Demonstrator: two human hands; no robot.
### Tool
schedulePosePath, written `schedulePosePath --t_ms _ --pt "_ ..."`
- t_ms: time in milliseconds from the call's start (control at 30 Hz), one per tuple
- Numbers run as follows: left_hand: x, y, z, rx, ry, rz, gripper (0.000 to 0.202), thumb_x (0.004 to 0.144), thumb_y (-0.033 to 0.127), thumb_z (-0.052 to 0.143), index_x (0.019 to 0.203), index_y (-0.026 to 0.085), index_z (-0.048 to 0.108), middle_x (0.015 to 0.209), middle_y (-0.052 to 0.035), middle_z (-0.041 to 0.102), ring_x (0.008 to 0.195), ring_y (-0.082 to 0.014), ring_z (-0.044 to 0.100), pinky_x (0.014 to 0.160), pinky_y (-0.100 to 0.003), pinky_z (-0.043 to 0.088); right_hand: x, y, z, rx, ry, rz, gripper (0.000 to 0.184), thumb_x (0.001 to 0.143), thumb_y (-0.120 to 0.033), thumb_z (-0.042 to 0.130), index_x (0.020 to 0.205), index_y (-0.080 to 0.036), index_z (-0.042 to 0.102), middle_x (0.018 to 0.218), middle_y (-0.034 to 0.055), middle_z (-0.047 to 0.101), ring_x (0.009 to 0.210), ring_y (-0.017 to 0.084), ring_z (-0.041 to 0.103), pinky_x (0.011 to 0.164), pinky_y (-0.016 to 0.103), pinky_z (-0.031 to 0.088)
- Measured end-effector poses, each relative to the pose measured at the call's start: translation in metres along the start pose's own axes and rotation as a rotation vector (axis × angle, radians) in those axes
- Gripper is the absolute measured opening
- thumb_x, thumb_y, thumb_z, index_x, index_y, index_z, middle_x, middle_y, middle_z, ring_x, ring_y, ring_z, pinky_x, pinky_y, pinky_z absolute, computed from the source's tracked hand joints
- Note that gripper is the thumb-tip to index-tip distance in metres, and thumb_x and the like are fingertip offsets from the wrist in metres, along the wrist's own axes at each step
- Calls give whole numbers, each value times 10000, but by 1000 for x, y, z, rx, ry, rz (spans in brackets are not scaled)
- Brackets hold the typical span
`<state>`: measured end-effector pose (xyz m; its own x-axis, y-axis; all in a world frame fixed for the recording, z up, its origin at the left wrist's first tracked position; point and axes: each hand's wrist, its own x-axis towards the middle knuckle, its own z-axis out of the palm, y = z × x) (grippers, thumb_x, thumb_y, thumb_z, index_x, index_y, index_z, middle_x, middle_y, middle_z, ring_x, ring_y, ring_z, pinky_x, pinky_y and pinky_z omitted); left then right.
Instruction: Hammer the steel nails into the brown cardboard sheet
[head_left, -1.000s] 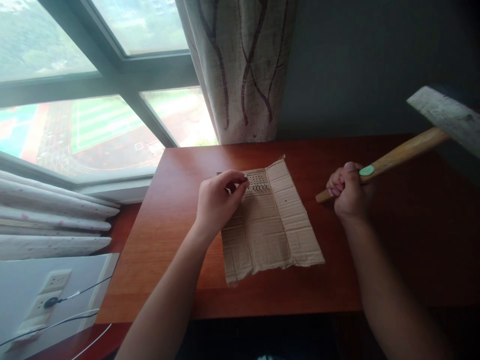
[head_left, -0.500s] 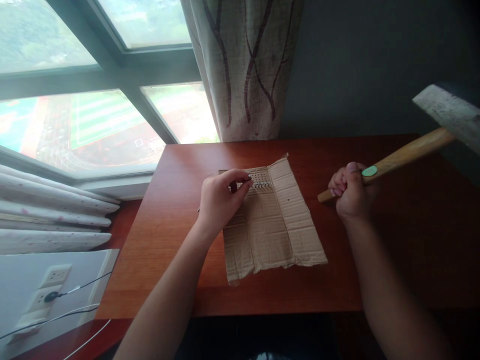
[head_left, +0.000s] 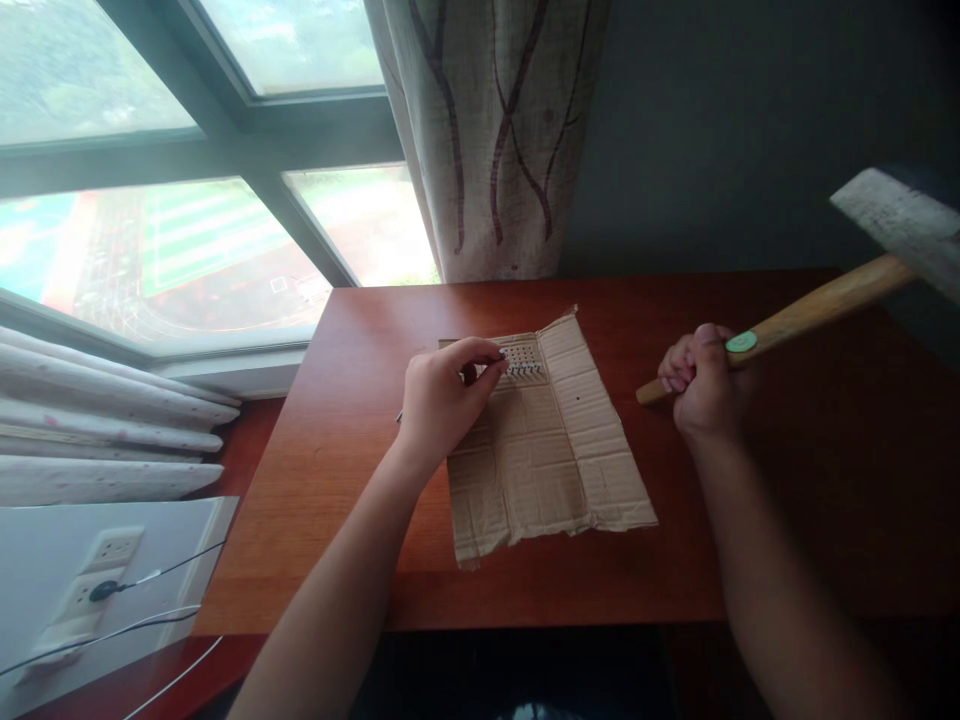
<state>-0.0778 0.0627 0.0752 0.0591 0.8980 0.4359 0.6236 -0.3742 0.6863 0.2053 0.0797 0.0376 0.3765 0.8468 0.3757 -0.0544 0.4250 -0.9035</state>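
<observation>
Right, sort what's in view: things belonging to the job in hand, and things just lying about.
In the job:
hammer, in the right hand
small piece, unclear, pinched by the left hand
cardboard sheet, on the table

Just around:
patterned curtain
wall sockets
black plug

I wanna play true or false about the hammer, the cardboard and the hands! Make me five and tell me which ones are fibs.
1. The right hand grips the hammer by its wooden handle. True.
2. The left hand pinches something small over the cardboard. True, but it is too tiny to tell what it is.
3. The hammer's head is touching the cardboard. False: it is off to the right, apart from the cardboard.
4. The sticker on the handle is red. False: it is green.
5. The cardboard is on the floor. False: it lies on the table.
</observation>
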Motion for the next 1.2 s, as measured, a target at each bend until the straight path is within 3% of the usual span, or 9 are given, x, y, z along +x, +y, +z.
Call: schedulePosePath --t_ms 300,1200 --pt "0 2 0 11 8 7 72 829 283 722 821 215 742 693 7 735 544 -108 571 559 -245 464 0 0 0 -32 -9 -12 574 889 -532 675 546 -210 346 448 -75 314 366 57 303 316 199 254" --pt "0 -1 0 34 -14 10 82 842 298 706 839 224 741 672 9 710 535 -109 562 535 -240 448 1 2 -1 -6 -27 -28 532 906 -442 673 525 -223 374 439 -74 324 356 71 299 332 232 216"
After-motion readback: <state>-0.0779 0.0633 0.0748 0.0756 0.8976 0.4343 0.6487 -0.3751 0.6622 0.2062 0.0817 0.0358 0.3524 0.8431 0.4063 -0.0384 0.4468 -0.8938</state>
